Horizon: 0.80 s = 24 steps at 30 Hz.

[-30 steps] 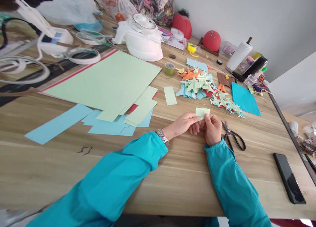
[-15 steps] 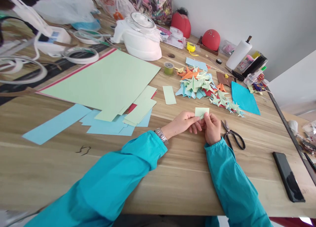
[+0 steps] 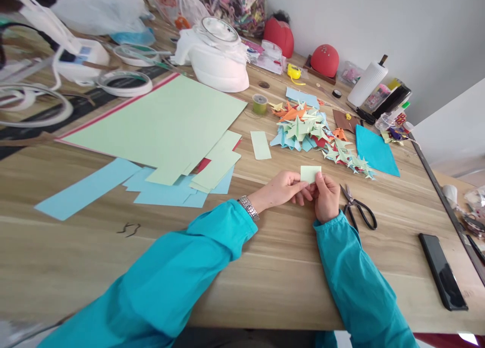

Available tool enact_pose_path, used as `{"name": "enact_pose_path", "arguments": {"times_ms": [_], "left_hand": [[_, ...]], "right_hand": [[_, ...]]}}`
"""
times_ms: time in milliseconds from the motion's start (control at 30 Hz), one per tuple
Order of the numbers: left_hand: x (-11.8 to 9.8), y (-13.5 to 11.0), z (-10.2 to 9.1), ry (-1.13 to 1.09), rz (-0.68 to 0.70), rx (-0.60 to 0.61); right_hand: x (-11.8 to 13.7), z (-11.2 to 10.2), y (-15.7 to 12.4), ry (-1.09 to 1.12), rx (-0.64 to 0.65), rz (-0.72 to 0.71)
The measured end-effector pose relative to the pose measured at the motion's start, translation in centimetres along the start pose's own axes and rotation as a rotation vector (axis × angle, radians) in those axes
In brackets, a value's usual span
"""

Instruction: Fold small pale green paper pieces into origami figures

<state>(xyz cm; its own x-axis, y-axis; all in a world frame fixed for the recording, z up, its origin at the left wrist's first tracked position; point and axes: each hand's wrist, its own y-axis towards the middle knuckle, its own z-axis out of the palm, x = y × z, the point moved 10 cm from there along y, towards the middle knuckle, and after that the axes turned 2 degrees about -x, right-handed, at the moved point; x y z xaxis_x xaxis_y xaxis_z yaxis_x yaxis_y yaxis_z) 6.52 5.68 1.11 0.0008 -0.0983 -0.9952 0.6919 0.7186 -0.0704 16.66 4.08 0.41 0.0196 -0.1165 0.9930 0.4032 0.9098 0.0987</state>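
A small piece of pale green paper [image 3: 310, 173] is pinched between my two hands, just above the table. My left hand [image 3: 281, 189] grips its left lower corner, fingers closed. On the right edge, my right hand [image 3: 326, 195] presses the paper under the thumb; its other fingers curl beneath. Black-handled scissors [image 3: 358, 206] lie beside my right hand, blades partly apart. Beyond my hands rests a pale green paper strip [image 3: 260, 145]. Folded paper stars and shapes [image 3: 301, 126] in green, blue, orange and red form a heap behind it.
Large green sheets [image 3: 162, 115] and blue paper strips [image 3: 87, 189] lie to the left. A thread spool [image 3: 259, 104] stands near the heap. A turquoise cloth or sheet [image 3: 376, 150] and a black phone [image 3: 442, 272] lie on the right. White tape rolls [image 3: 124, 84] sit at the far left.
The green paper's face has tilted slightly, and its earlier diagonal crease or shadow no longer shows. Both hands remain in almost the same place.
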Motion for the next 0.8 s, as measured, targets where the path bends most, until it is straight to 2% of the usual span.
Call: {"name": "enact_pose_path", "arguments": {"times_ms": [333,667,800], "left_hand": [[0.1,0.1,-0.6,0.028,0.023,-0.069],[-0.3,-0.2,-0.5,0.028,-0.002,-0.062],[-0.2,-0.2,-0.3,0.019,-0.001,-0.046]], "right_hand": [[0.3,0.2,0.0,-0.018,0.021,-0.011],[0.2,1.1,-0.1,-0.022,0.131,0.038],[-0.3,1.0,-0.1,0.028,0.109,0.088]]}}
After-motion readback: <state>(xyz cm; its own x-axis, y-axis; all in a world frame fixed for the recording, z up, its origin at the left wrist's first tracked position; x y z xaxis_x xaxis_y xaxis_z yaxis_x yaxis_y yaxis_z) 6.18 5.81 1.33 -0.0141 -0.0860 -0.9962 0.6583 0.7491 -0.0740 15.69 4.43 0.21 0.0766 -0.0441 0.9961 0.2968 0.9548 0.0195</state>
